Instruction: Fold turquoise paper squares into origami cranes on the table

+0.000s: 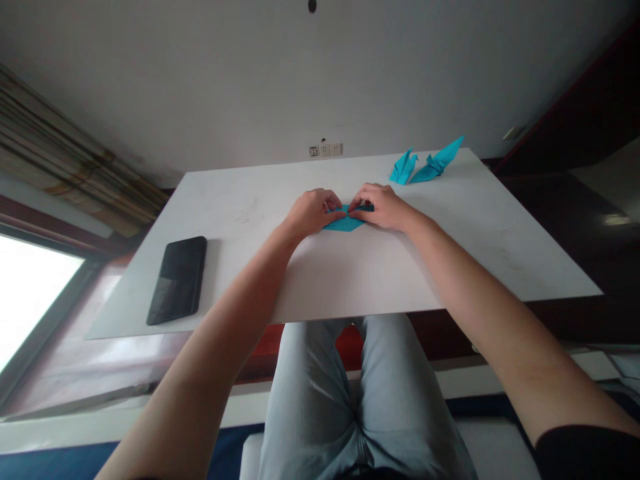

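Observation:
A flat, partly folded piece of blue paper (344, 223) lies in the middle of the white table (350, 267). My left hand (313, 211) presses on its left side with fingers curled down onto it. My right hand (383, 205) holds its right side, fingertips pinched on the paper's upper edge. The two hands almost touch over the paper, which hides most of it.
Two folded blue paper cranes (425, 165) stand at the table's far right. A black phone (179, 279) lies near the table's left front corner. A wall with sockets (325, 150) rises behind the table. My legs in light jeans (360, 400) are below the front edge.

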`<state>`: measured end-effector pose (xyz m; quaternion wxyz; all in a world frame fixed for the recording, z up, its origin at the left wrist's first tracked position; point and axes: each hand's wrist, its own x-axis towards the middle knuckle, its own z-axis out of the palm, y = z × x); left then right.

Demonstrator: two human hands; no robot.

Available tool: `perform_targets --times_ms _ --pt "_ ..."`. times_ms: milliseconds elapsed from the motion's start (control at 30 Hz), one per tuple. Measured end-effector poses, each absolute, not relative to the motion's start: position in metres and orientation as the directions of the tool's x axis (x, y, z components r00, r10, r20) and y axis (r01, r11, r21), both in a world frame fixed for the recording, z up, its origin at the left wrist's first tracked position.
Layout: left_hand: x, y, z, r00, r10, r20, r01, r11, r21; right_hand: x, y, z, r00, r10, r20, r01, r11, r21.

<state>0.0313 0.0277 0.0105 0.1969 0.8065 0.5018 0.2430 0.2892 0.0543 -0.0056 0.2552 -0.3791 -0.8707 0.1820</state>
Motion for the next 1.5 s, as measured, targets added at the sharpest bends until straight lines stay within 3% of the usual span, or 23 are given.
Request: perform_targets --times_ms 367,700,833,1100,1300,1500 --pt "0.036 0.024 0.012 0.313 0.939 0.144 0.765 -0.339 0.548 0.286 0.046 0.002 -0.542 0.787 0.296 0.645 0.615 -0.453" --pt "0.04 0.018 0.016 0.482 0.834 0.268 0.614 -0.539 0.576 0.285 0.042 0.007 -0.574 0.767 0.288 0.627 0.637 -0.449" --pt "0.034 0.018 0.017 0.529 0.81 0.254 0.561 -0.558 0.611 0.287 0.043 0.009 -0.602 0.751 0.27 0.597 0.649 -0.472" --pt "0.03 0.014 0.026 0.574 0.799 0.177 0.603 -0.559 0.569 0.296 0.043 0.017 -0.665 0.719 0.203 0.506 0.633 -0.586" --pt "0.023 0.018 0.024 0.48 0.863 0.155 0.702 -0.484 0.523 0.301 0.051 0.006 -0.571 0.792 0.219 0.606 0.586 -0.538" --pt "0.025 0.012 0.023 0.367 0.928 0.063 0.815 -0.353 0.459 0.303 0.048 0.01 -0.545 0.828 0.133 0.645 0.516 -0.563"
